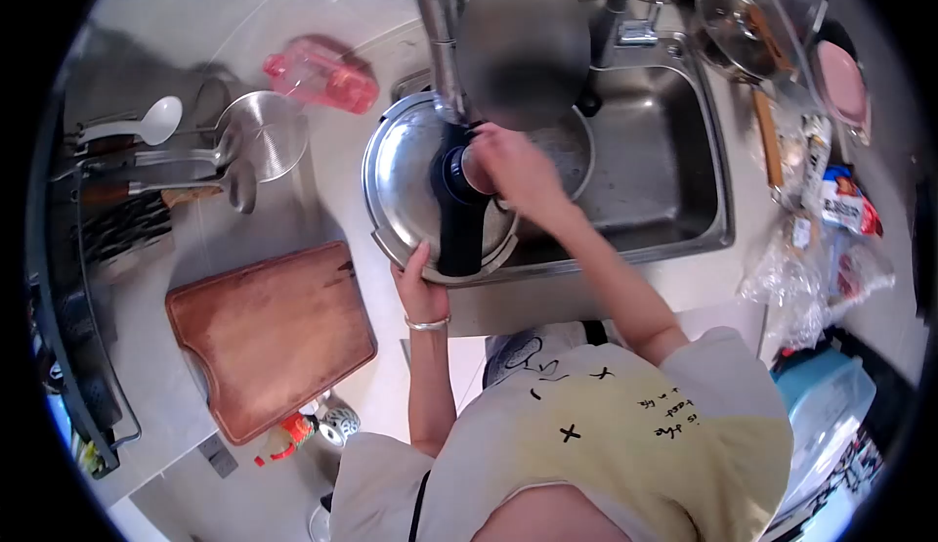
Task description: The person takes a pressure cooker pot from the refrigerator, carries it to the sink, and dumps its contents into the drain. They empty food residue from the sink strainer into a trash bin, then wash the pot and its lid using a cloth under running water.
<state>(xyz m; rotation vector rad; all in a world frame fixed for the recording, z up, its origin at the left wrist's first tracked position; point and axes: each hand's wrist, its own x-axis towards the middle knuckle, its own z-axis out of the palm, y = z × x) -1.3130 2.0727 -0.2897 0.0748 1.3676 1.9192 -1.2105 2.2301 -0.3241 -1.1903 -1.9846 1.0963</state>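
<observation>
A round steel pressure cooker lid (399, 175) with a black bar handle (461, 244) is tilted over the left part of the sink. My left hand (421, 290) grips its near rim, thumb on top and fingers underneath. Above the handle's far half, my right hand (518, 166) is closed with the fingers curled; what they hold, if anything, is hidden. The steel faucet (437, 43) comes down close to the lid's far side. Partly behind my right forearm lies a round metal piece (583, 156) in the sink.
The sink basin (655, 151) extends right. Left are a wooden cutting board (278, 342), a pink bottle (322, 78), a wire strainer (269, 136) and hanging ladles. A glass lid (728, 29), plastic bags (791, 259) and packets line the right counter. A blurred grey shape (523, 43) covers the far middle.
</observation>
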